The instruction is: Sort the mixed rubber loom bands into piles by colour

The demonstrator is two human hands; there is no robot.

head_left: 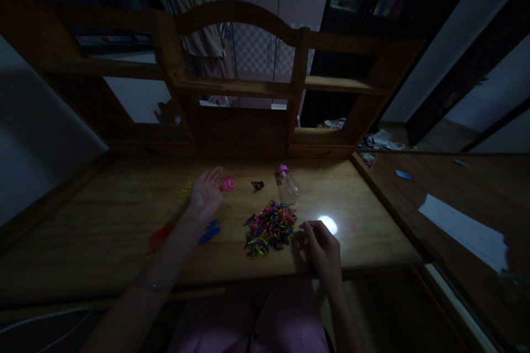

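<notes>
Our left hand point(206, 192) spread wide, fingertips beside pink bands point(227, 183) toward worktop point(116, 215) back edge. Our right hand point(321, 244) loosely curled, empty, touching mixed rubber-band pile point(269, 227) mid-worktop.

desk front point(103, 265) open | mid — band heap point(270, 228), bottle point(287, 183) | rear — shelf unit point(244, 132)

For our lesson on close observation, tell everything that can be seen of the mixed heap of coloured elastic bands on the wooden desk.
The mixed heap of small coloured elastic bands lies loose on the wooden desk, near its front edge. It is a tangled, uneven mound of thin loops, seemingly rubber, in pink, yellow, blue, green and dark colours, with strays at its rim. The right hand rests at its right edge, fingertips at or near the bands; contact is unclear. A clear bottle with a pink cap lies just behind it.
</notes>
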